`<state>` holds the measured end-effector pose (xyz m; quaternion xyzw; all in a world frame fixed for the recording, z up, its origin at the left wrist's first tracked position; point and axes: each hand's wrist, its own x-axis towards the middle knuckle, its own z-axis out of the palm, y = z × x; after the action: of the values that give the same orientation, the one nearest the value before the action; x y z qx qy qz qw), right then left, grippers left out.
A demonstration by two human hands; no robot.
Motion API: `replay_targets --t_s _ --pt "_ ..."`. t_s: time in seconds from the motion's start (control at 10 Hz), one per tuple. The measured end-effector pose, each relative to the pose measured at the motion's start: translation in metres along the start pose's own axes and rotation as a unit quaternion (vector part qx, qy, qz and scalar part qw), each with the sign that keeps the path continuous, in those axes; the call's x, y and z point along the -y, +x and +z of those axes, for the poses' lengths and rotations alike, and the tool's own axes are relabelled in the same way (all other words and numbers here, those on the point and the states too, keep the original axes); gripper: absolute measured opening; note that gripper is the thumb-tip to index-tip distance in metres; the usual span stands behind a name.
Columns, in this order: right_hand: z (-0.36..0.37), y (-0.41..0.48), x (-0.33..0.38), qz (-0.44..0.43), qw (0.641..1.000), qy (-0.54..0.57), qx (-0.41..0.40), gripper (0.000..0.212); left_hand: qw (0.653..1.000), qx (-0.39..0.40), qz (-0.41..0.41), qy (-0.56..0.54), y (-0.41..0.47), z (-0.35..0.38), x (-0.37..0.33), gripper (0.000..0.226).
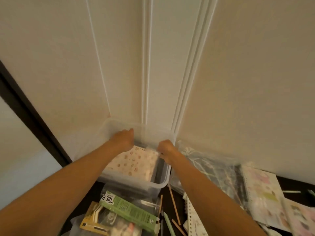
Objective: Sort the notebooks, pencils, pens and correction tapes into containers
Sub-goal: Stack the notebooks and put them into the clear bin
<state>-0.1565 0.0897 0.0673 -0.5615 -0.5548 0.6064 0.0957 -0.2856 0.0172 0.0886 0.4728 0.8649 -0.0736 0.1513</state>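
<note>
A clear bin [162, 183] stands against the wall, and a patterned notebook [134, 161] lies flat inside it, filling most of its floor. Just in front of the bin's left half lie a yellow pack [95, 218] and a green box [129, 212], the box resting partly over the pack. Directly in front of the bin's right corner lie thin brown pencils [173, 203] and a pale green pen [167, 222]. A punched white sheet [194, 217] lies just right of them. Touching the bin's right wall is a crumpled clear bag [209, 166], and further right of the bin several pastel notebooks [262, 193] overlap in a loose spread. All of this sits on a dark table [289, 183] pushed up to a cream panelled wall [238, 82], with a dark frame [25, 103] slanting down well left of the bin. The left grip [123, 138] is inside the bin, above the notebook's far edge, with its fingers bent downward. I cannot tell whether it holds anything. The right grip [166, 148] is at the bin's right rim, fingers curled tight over that edge.
</note>
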Motion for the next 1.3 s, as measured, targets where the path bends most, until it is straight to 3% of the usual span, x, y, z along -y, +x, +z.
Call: replay_targets --t_s 0.1,0.3,0.4,0.6,0.7,0.8,0.9,1.1,1.2,1.3 --pt "-0.04 -0.027 0.004 -0.042 0.997 0.062 0.024 0.04 0.995 -0.071 -0.014 -0.063 -0.019 -0.021 -0.031 0.035" --pt "-0.143 -0.079 -0.035 -0.066 0.979 0.174 -0.084 0.015 0.972 -0.152 0.065 -0.168 -0.083 -0.037 -0.129 0.035" --pt "-0.193 -0.087 -0.076 -0.039 0.969 0.191 -0.152 0.025 0.966 -0.136 0.118 -0.185 -0.109 -0.017 -0.182 0.035" --pt "-0.252 -0.093 -0.172 0.06 0.962 0.111 -0.243 0.015 0.967 -0.008 0.178 -0.182 -0.127 0.074 -0.246 0.038" --pt "-0.26 -0.089 -0.214 0.027 0.959 0.073 -0.273 0.04 0.969 0.017 0.151 -0.196 -0.125 0.123 -0.261 0.047" --pt "-0.258 -0.077 -0.24 0.0 0.966 0.071 -0.25 0.045 0.957 0.032 0.093 -0.274 -0.118 0.155 -0.27 0.055" --pt "-0.25 -0.06 -0.248 -0.049 0.972 0.027 -0.227 0.048 0.907 0.034 0.036 -0.418 -0.116 0.172 -0.28 0.057" --pt "-0.241 -0.051 -0.254 -0.094 0.928 0.278 -0.229 0.07 0.801 0.0 0.012 -0.598 -0.119 0.19 -0.292 0.054" --pt "-0.241 -0.067 -0.254 -0.105 0.922 0.345 -0.144 0.048 0.749 0.002 0.033 -0.661 -0.129 0.192 -0.297 0.053" --pt "-0.238 -0.09 -0.264 -0.149 0.923 0.342 -0.093 0.02 0.692 -0.025 0.051 -0.72 -0.146 0.194 -0.302 0.052"
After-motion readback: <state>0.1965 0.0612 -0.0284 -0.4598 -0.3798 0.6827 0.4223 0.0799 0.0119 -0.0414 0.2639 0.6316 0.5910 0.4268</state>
